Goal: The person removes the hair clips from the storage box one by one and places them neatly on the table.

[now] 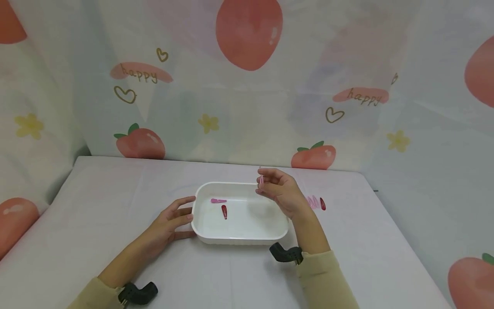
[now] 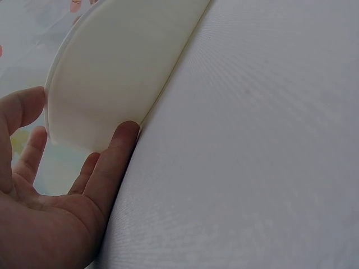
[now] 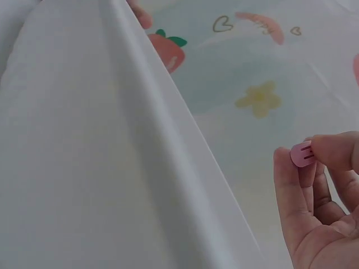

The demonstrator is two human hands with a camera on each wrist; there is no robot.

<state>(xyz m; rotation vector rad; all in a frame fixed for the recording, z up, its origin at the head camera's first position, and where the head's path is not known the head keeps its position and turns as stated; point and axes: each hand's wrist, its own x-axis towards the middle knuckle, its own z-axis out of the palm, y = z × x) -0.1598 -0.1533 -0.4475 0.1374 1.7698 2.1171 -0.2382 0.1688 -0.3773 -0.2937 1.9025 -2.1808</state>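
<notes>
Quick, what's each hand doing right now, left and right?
Left hand: open, fingers resting against the white tray at its left end.
Right hand: pinching a pink hair clip above the tray.

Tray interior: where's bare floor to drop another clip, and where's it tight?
The white tray is bare across its right half and front strip. Crowded at left-back, where the pink clip and red clip lie. The right hand hovers over the back-right rim.

Pale fabric backdrop (image 1: 270, 107) printed with red strawberries, yellow flowers, hearts and "happy" lettering behind and beside. White cloth-covered bench (image 1: 366, 240). Pink and dark red hair clips (image 1: 316, 202) lying on bench.
</notes>
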